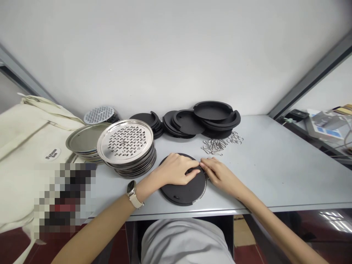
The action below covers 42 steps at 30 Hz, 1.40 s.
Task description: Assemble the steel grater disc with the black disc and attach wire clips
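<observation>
A round black disc [181,192] lies on the table in front of me, with a small slot near its front edge and a shiny metal rim showing along its right side. My left hand [178,169] rests across its top, thumb stretched out and fingers curled at the right edge. Against that same edge, my right hand [216,171] is closed in a pinch, close to the left fingertips. A bit of metal shows beneath the right fingers, but what they hold is mostly hidden.
Left of the disc are a stack of metal grater plates [125,141] and a stack of plain metal discs [86,137]. Black round covers [213,110] are piled by the wall. Small metal clips [214,146] lie before them. A pale cloth bag [24,146] sits far left.
</observation>
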Motion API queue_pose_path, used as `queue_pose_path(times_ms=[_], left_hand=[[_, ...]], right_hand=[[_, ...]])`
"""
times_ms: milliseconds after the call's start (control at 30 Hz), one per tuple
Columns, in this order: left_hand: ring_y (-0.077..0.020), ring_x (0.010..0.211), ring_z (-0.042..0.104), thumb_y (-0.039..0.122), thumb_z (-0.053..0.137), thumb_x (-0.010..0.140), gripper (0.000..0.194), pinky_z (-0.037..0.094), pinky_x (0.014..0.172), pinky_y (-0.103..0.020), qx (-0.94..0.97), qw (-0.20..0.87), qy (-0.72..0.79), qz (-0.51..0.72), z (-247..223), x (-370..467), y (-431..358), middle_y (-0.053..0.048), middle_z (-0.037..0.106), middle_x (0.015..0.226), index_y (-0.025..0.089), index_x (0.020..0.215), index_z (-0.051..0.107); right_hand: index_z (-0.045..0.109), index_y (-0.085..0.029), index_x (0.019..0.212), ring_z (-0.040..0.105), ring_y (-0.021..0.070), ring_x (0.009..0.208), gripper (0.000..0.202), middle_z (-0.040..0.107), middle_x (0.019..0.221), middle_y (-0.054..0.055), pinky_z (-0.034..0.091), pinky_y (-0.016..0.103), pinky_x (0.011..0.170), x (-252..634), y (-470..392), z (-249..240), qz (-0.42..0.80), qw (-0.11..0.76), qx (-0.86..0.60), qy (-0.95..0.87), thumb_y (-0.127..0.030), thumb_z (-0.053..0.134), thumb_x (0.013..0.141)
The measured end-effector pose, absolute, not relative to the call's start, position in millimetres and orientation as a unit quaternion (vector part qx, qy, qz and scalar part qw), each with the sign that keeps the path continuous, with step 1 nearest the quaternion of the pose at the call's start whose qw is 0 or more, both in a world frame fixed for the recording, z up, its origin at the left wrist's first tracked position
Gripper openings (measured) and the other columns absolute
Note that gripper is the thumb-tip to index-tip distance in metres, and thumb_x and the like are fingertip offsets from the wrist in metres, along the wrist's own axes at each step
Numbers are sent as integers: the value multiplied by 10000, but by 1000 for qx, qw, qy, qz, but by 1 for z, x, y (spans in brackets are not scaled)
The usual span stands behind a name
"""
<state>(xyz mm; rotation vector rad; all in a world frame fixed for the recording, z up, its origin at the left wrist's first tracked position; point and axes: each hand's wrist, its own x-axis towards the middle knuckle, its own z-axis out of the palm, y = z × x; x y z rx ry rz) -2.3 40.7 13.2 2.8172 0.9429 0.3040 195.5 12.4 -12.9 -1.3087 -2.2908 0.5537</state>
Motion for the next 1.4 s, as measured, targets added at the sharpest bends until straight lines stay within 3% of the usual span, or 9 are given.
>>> queue_pose_path(times_ms=[400, 1400], left_hand=[[-177, 744, 646, 364, 450, 918, 234, 378, 589, -266, 940, 73, 316, 109, 13, -2, 39, -4, 694, 833, 218, 934, 632], [-170, 730, 635, 365, 452, 918, 223, 365, 581, -276, 937, 74, 322, 112, 14, -2, 38, -8, 676, 812, 218, 880, 615]], right_hand=[[292, -226, 675, 441, 163, 588, 313, 446, 600, -23, 381, 325, 711, 192, 9, -11, 211, 220, -495, -813, -271, 288, 985], [327, -223, 656, 468, 160, 583, 329, 504, 611, -10, 398, 297, 652, 189, 0, -8, 231, 254, -534, -773, -315, 313, 972]])
